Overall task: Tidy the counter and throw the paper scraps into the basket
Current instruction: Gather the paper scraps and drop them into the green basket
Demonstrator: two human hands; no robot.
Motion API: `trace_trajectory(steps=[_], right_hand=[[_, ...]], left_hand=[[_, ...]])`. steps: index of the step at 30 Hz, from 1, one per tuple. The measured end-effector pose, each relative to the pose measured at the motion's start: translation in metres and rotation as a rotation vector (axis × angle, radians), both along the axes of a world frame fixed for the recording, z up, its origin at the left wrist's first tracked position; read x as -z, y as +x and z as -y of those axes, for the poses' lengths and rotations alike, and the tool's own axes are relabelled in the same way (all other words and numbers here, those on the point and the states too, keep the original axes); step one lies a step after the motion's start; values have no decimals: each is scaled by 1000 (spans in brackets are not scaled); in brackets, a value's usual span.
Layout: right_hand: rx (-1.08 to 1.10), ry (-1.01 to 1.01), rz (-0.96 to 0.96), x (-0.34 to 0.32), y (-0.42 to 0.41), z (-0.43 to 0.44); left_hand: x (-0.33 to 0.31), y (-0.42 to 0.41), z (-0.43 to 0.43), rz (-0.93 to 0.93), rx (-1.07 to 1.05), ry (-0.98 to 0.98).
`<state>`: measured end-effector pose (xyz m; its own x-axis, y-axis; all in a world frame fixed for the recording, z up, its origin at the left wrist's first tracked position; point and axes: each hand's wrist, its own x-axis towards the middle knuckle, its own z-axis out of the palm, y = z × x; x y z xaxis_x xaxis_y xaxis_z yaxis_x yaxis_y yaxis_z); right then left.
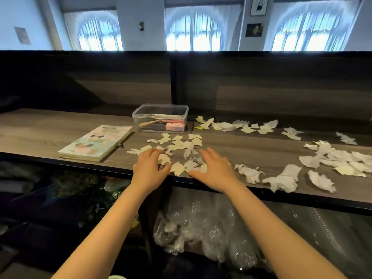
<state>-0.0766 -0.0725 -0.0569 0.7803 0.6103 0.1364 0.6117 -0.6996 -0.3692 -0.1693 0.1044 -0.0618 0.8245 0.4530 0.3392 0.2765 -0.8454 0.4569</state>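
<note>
Both hands flat among paper scraps at the counter's near edge; I see no basket.

I note a long wood-grain counter [50, 125] with a dark back panel; torn paper scraps [177, 147], cream and white with ragged edges, lie in a cluster at centre, a row just right of the box, and a larger, crumpled spread toward the right end. A pastel-covered book [94, 143] lies flat to the left, well apart from the scraps. A clear rectangular plastic box [161, 117], lidless, holds small items behind the central cluster. Crinkled clear plastic bags [193, 228] sit below the counter. Left hand [150, 166] and right hand [216, 168] rest palm-down, fingers spread, bracketing the nearest scraps, gripping nothing.
</note>
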Motion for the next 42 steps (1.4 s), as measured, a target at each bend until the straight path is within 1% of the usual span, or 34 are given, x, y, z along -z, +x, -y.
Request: trace_trajectory(steps=[3, 6, 9, 11, 15, 20, 22, 25, 27, 28, 30, 35, 38, 42], right_hand=[[-14, -37, -29, 2, 8, -3], [-4, -64, -27, 4, 16, -5], [29, -60, -26, 4, 21, -3], [45, -58, -25, 4, 25, 2], [79, -36, -39, 4, 33, 19], [150, -2, -56, 1, 40, 36], [164, 44, -43, -2, 37, 37], [157, 58, 47, -6, 31, 34], [147, 42, 93, -6, 28, 29], [134, 34, 100, -7, 28, 25], [103, 24, 103, -7, 26, 14], [-2, -30, 99, -5, 27, -19], [-31, -96, 79, -3, 36, -31], [-22, -142, 3, -1, 52, -37]], left_hand=[[1, 5, -8, -126, -85, 33], [-4, 17, -22, -338, -140, 7], [-12, 32, -29, -502, -115, 20], [-13, 42, -24, -544, -71, 57], [-8, 61, 1, -520, 48, 162], [-4, 74, 32, -477, 194, 181], [-3, 73, 33, -391, 238, 128], [-4, 68, 24, -154, 226, 2], [-4, 66, 12, -59, 160, 17], [-4, 67, 5, -47, 119, 31], [-4, 67, -11, -60, 51, 23], [-5, 77, -51, -79, -15, 18], [-5, 88, -72, -146, -54, 15], [-11, 111, -83, -241, -5, -8]])
